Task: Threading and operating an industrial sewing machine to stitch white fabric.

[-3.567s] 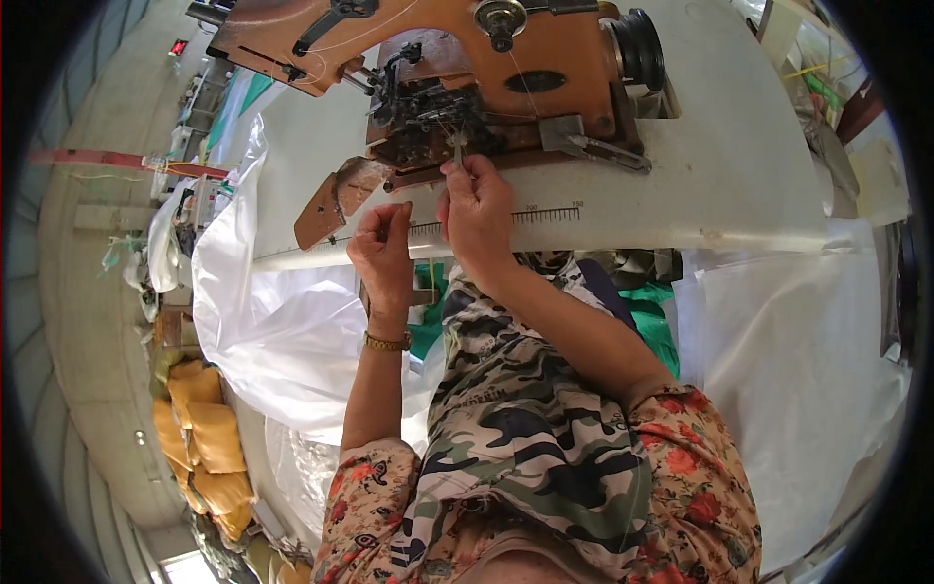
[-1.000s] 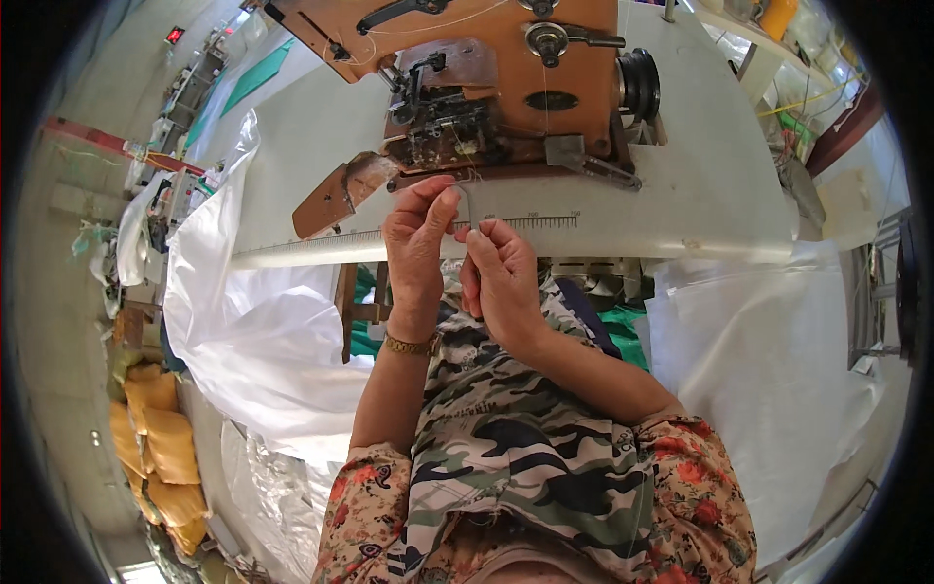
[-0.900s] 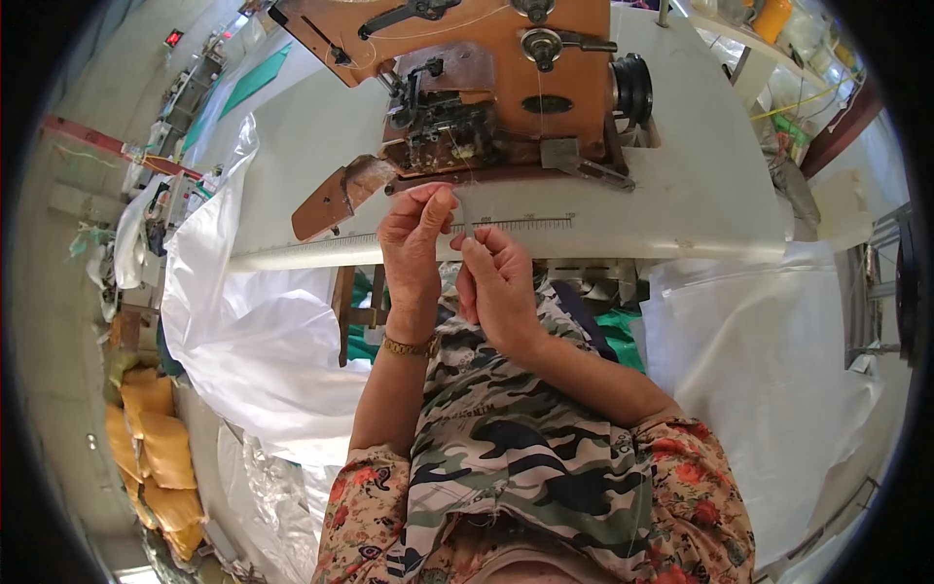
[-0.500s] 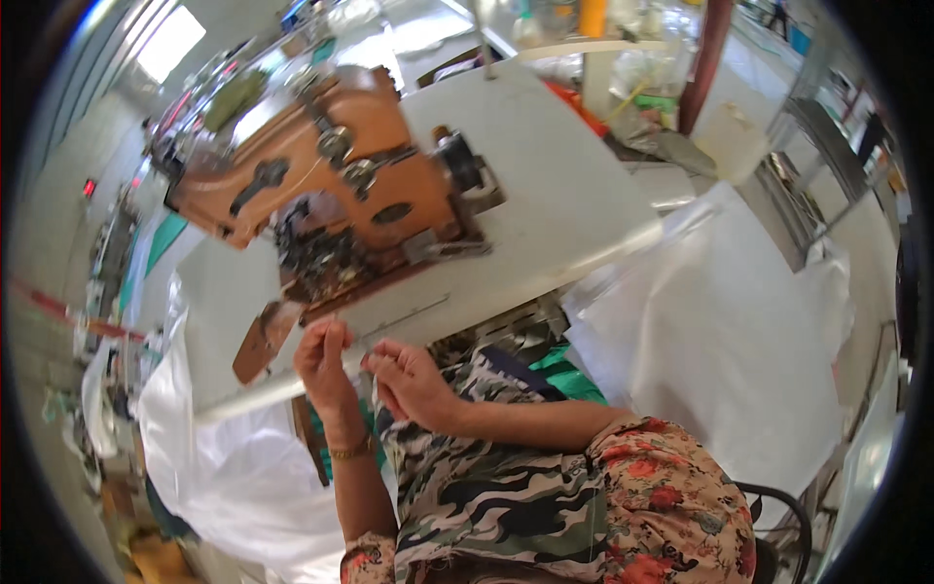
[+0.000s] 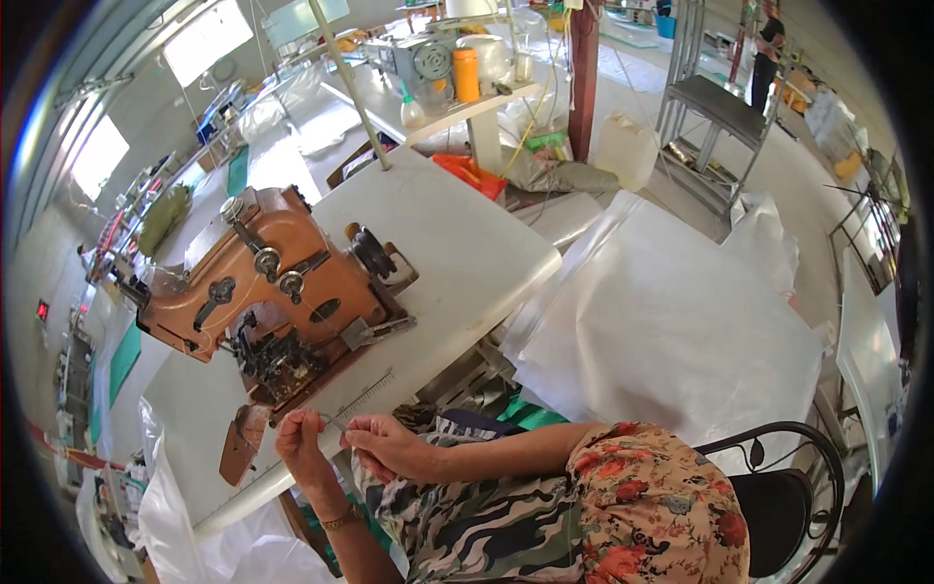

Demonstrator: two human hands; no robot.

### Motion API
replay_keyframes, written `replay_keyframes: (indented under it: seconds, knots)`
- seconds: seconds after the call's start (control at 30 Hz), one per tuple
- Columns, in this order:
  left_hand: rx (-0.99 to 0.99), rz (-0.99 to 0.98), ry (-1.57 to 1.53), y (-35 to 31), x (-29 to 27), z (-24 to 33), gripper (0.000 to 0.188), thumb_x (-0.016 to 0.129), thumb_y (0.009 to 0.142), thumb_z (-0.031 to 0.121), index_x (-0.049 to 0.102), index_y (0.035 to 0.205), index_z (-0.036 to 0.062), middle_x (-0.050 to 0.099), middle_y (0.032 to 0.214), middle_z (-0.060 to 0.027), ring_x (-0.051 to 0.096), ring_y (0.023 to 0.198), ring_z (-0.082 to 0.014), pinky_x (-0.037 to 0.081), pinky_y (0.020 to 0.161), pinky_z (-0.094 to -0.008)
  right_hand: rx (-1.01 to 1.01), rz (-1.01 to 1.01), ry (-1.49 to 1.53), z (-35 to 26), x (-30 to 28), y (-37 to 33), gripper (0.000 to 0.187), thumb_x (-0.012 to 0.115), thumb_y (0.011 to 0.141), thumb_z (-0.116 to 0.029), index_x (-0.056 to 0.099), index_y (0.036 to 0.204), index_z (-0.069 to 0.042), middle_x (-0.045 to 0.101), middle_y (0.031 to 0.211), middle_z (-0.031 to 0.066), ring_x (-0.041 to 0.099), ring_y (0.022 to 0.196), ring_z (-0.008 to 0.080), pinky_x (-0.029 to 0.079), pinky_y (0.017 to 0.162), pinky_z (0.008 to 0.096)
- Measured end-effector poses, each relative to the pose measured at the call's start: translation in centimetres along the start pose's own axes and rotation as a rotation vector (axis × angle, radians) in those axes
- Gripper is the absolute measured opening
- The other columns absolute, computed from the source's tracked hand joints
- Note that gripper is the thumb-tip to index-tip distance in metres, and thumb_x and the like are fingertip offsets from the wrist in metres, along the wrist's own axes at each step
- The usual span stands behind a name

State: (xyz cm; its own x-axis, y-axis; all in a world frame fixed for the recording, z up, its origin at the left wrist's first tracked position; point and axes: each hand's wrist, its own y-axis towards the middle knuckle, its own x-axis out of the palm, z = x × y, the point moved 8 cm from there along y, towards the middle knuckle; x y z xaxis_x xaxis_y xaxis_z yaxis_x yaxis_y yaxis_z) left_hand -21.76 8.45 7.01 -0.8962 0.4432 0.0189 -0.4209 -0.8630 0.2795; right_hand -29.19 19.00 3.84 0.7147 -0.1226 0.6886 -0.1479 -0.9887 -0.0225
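Observation:
My left hand [image 5: 304, 450], with a band at its wrist, is raised at the table's front edge, fingers pinched together. Close on its right is my right hand [image 5: 394, 448], its fingers also pressed together. A thin pale line seems to run between the two fingertips; what they pinch is too small to name. Just beyond my hands stands an orange-brown sewing machine [image 5: 255, 261] on a white table [image 5: 457, 219]. Its dark needle and looper parts [image 5: 277, 365] are nearest my left hand, beside a brown flap [image 5: 243, 446]. A camouflage-patterned apron [image 5: 467, 516] covers my lap.
White sheeting [image 5: 662, 331] is heaped at the right of the table, with more [image 5: 248, 555] hanging at the lower left. Behind are a shelf with an orange bottle [image 5: 467, 76], a red post [image 5: 582, 83] and a metal step stand [image 5: 720, 105]. A black chair [image 5: 778, 516] is behind me.
The view has shifted, so the machine and table appear lower and further left. Both hands remain pinched close together before the machine.

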Motion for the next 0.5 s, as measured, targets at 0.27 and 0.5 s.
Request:
replay_keyframes:
  seconds: [0.27,0.5]
  knots:
    - [0.033,-0.06,-0.04,-0.15,-0.07,0.56,0.007,0.06,0.081,0.002,0.057,0.075,0.0018,0.052,0.068,0.0013,0.046,0.063,-0.0069,0.036,0.059,-0.02,0.072,0.034,0.011,0.31,0.14,-0.28,0.022,0.046,0.092,-0.023,0.051,0.089,-0.002,0.043,0.048,-0.0007,0.034,0.033,0.0065,0.032,0.032,0.022]
    - [0.043,-0.067,-0.108,-0.17,-0.37,0.48,0.009,0.06,0.081,0.003,0.056,0.073,0.0026,0.051,0.066,0.0009,0.044,0.061,-0.0068,0.034,0.056,-0.0201,0.076,-0.012,0.024,0.15,0.78,-0.65,0.021,0.046,0.09,-0.023,0.05,0.088,-0.002,0.044,0.05,0.0002,0.034,0.032,0.0082,0.032,0.03,0.0233]
